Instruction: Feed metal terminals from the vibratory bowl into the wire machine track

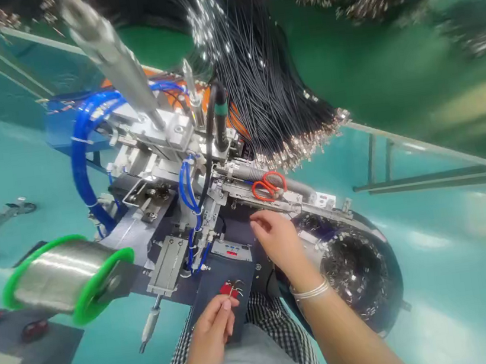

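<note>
My left hand is low in the view, fingers pinched on a small red-handled tool lying on a dark panel. My right hand, a silver bangle on its wrist, reaches to the machine's feed track with fingers curled; whether they hold anything I cannot make out. Red-handled scissors lie on the track just beyond it. A thick bundle of black wires with metal terminals hangs over the machine.
A green spool of solder wire sits at the left. Blue air hoses loop around the machine head. A round bowl feeder of small metal parts lies right of my right arm. Teal floor surrounds everything.
</note>
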A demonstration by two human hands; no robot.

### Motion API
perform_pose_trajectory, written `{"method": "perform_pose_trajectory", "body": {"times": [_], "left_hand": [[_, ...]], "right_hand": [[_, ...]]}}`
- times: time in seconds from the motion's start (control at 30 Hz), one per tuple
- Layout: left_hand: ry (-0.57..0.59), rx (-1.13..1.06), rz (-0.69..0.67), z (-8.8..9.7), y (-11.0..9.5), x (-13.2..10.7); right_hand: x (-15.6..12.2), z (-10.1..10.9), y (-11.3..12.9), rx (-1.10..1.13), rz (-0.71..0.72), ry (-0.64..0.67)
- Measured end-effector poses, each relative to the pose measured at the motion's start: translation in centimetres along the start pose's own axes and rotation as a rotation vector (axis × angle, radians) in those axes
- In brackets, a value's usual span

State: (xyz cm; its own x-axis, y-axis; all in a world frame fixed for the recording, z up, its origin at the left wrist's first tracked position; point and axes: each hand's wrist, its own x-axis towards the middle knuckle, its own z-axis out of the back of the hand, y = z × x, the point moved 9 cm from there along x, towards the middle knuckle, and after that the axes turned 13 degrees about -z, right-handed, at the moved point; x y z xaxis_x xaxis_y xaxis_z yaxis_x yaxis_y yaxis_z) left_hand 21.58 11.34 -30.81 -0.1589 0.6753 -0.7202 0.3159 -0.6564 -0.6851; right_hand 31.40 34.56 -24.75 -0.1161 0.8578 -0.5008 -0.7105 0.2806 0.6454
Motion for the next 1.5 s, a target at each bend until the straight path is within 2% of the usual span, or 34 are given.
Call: {"method": "perform_pose_trajectory", "body": {"times": [0.13,0.27,0.53,0.83,1.13,1.3,1.4,1.5], "left_hand": [[0.032,-0.016,0.042,-0.1,1.8,0.9],[0.036,-0.034,0.073,0.5,2.5,1.2],[0.018,-0.065,0.084,1.4,2.1,1.7],[0.001,-0.054,0.064,2.5,1.2,1.5],[0.014,-0.029,0.066,3.5,0.7,1.8],[0.007,0.0,0.06,3.9,0.1,2.0],[0.025,0.026,0.044,3.7,-0.6,2.0],[0.068,0.057,-0.03,3.2,-2.4,1.7]], "right_hand": [[1.4,-1.5,1.6,-0.13,0.025,-0.01],[3.0,-3.3,3.4,-0.314,0.026,-0.002],[5.5,-5.6,6.5,-0.634,0.063,-0.104],[6.8,-7.5,7.0,-0.737,0.047,-0.154],[7.3,-7.3,6.9,-0.616,-0.008,-0.096],[6.4,-7.2,6.4,-0.523,-0.023,-0.153],[4.4,-5.7,6.1,-0.231,-0.004,-0.175],[2.1,-3.8,5.0,0.231,-0.053,-0.045]]}}
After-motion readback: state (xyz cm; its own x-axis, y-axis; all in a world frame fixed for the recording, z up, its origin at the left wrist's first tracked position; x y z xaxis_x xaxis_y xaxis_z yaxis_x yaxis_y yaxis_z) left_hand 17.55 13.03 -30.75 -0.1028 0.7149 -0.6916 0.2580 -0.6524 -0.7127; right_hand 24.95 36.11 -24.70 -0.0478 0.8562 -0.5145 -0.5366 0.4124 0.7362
